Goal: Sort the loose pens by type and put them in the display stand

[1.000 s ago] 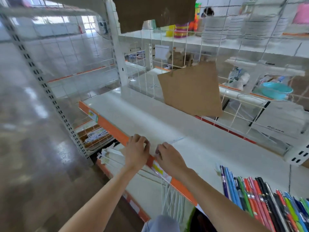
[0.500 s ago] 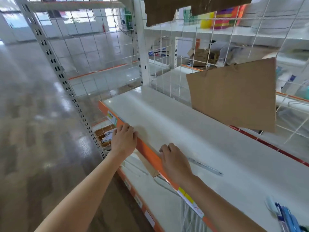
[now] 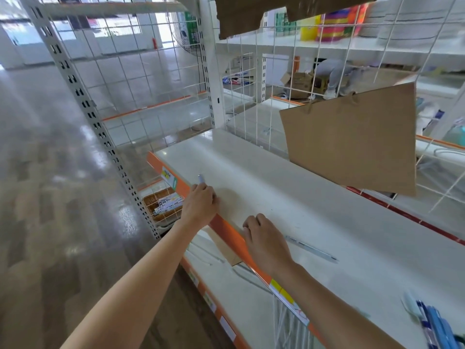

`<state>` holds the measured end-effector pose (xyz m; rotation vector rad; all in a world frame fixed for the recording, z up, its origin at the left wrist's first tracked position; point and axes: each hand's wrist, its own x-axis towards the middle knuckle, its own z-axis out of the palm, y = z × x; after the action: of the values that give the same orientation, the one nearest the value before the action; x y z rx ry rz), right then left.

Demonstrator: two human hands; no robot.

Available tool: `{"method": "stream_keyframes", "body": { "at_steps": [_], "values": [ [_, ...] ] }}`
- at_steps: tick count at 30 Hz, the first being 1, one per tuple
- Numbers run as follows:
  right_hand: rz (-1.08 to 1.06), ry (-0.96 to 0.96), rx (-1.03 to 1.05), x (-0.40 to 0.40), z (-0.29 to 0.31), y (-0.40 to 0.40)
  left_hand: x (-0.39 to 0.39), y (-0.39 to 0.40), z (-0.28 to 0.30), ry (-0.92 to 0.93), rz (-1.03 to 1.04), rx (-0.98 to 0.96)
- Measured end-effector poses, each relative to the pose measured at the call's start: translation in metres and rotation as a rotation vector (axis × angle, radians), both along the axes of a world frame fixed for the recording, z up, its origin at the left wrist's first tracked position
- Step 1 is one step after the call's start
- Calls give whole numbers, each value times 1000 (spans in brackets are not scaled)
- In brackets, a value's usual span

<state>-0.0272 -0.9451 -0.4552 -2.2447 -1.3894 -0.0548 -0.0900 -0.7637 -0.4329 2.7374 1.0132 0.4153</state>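
Shop aisle with white metal shelving, wire grid backs and a shiny floor running off to the upper left of the frame. Main white shelf (image 3: 289, 187) with the orange front edge crosses the middle, and a brown paper bag (image 3: 352, 142) hangs on the grid at right. Compared with a second ago the hands have drifted apart and the view has swung left, so the big bunch of coloured pens (image 3: 437, 326) is now just a sliver in the lower right corner. Left hand (image 3: 200, 205) sits at the shelf edge near centre, fingers curled round a small pen (image 3: 200, 178) whose tip pokes up above the knuckles. Right hand (image 3: 266, 241) rests on the shelf edge with fingers curled under; can't tell if it's holding anything. One clear pen (image 3: 310, 248) lies loose on the shelf just right of that hand, which wasn't lying apart like that a second ago. My guess is they're splitting pens out by type, one set down, one in hand. Display stand itself I can't clearly make out, maybe the white wire thing at the bottom.
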Motion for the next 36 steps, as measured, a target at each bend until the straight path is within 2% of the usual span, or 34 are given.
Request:
{"method": "stream_keyframes", "body": {
  "at_steps": [5,10,16,21,31,36],
  "values": [
    [-17,60,1,-1,5,-2,6,-21,3,-129,-49,-128],
    [-63,109,19,5,17,-25,14,-56,3,-150,-193,-238],
    [-267,155,-8,39,35,-101,21,-113,7,-133,-385,-320],
    [-393,233,-183,54,43,-179,22,-162,6,-80,-454,-374],
    [-445,376,51,41,45,-259,26,-239,4,-82,-585,-383],
    [-456,452,88,42,50,-277,21,-253,-1,-121,-531,-419]
  ]
}}
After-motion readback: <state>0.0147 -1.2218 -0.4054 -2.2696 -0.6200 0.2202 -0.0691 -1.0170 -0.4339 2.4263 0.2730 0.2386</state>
